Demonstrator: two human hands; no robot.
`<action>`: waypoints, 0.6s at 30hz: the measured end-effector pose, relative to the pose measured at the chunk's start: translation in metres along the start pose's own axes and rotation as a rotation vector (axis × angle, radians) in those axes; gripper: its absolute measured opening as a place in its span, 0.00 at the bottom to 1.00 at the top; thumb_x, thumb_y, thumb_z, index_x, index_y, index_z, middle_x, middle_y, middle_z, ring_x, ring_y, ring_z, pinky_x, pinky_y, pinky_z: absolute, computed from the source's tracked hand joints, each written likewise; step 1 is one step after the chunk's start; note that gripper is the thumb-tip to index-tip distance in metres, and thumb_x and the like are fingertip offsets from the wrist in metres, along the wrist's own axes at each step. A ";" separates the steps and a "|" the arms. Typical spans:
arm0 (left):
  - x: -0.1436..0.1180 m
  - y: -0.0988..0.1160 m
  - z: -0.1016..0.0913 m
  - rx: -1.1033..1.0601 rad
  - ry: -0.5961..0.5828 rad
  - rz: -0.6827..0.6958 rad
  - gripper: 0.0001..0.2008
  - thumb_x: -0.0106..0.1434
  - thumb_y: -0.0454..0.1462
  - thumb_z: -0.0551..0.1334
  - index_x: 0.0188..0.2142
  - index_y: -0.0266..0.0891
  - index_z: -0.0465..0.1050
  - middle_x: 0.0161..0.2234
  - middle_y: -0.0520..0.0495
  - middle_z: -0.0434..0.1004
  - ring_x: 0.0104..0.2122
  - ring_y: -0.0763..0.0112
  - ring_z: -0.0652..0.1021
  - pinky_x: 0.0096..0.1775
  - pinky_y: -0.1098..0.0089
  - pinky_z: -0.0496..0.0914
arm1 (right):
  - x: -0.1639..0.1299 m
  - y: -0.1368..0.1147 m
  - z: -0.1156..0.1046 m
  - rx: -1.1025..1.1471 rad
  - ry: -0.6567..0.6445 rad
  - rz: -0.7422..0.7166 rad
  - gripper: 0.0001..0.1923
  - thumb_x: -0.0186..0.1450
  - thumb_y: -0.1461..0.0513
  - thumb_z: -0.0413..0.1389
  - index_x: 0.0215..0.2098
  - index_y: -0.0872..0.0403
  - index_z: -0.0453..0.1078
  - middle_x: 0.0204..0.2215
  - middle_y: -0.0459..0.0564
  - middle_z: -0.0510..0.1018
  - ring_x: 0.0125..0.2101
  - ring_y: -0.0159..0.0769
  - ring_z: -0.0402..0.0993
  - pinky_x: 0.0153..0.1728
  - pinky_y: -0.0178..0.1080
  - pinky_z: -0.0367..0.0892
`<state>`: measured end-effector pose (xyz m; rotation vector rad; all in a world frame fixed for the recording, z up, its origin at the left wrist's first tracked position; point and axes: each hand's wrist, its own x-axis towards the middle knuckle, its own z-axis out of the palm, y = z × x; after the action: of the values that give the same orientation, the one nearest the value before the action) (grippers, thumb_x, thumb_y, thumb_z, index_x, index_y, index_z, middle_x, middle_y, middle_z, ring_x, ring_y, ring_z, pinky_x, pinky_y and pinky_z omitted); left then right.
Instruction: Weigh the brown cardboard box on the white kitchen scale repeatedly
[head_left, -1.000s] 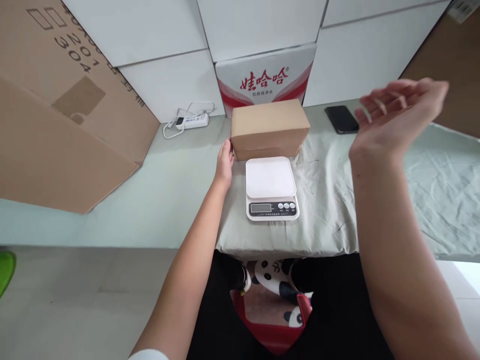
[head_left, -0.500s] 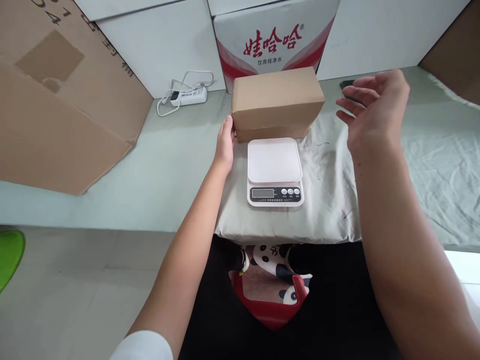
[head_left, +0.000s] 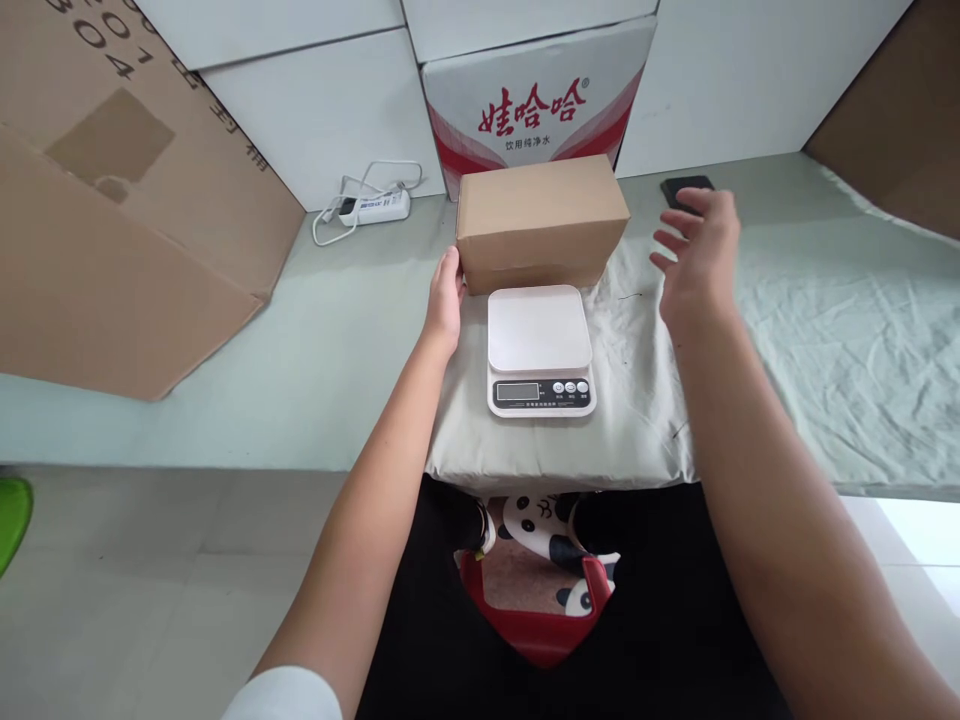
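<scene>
- Right now my left hand [head_left: 444,300] lies flat against the left end of the plain cardboard box [head_left: 540,222], fingers straight, gripping nothing.
- My right hand [head_left: 697,262] hovers spread wide in the air, off the box's right end and apart from it, empty.
- The box sits on the cloth-covered worktop [head_left: 787,330], just behind the kitchen scale [head_left: 540,350] and in front of the printed water carton [head_left: 534,105].
- To do this well, I judge both palms should press opposite ends evenly, keeping the box level and clear of the scale.
- I count one box, one scale, one phone [head_left: 684,190] and one power strip [head_left: 373,207].
</scene>
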<state>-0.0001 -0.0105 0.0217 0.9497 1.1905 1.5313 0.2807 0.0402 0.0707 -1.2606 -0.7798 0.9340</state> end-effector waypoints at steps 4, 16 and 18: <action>0.005 -0.004 0.000 0.016 0.007 -0.025 0.24 0.79 0.55 0.56 0.64 0.50 0.78 0.72 0.52 0.76 0.81 0.56 0.62 0.78 0.60 0.57 | 0.011 0.039 0.005 -0.046 -0.150 0.073 0.23 0.70 0.43 0.53 0.60 0.40 0.70 0.65 0.49 0.76 0.68 0.49 0.72 0.69 0.60 0.65; -0.009 0.009 0.006 0.046 -0.028 0.088 0.24 0.80 0.52 0.57 0.70 0.55 0.73 0.69 0.59 0.80 0.80 0.60 0.62 0.79 0.60 0.54 | -0.035 0.029 0.030 -0.096 -0.417 -0.324 0.35 0.68 0.38 0.58 0.70 0.35 0.65 0.75 0.43 0.69 0.78 0.46 0.59 0.78 0.58 0.60; -0.023 0.022 0.008 0.030 -0.022 0.151 0.26 0.77 0.55 0.61 0.69 0.56 0.74 0.71 0.57 0.78 0.80 0.59 0.62 0.78 0.61 0.57 | -0.047 0.010 0.024 -0.117 -0.411 -0.402 0.37 0.68 0.37 0.58 0.72 0.33 0.63 0.77 0.42 0.65 0.80 0.48 0.54 0.79 0.61 0.58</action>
<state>0.0086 -0.0323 0.0443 1.0952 1.1505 1.6207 0.2378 0.0087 0.0649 -0.9661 -1.3720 0.8305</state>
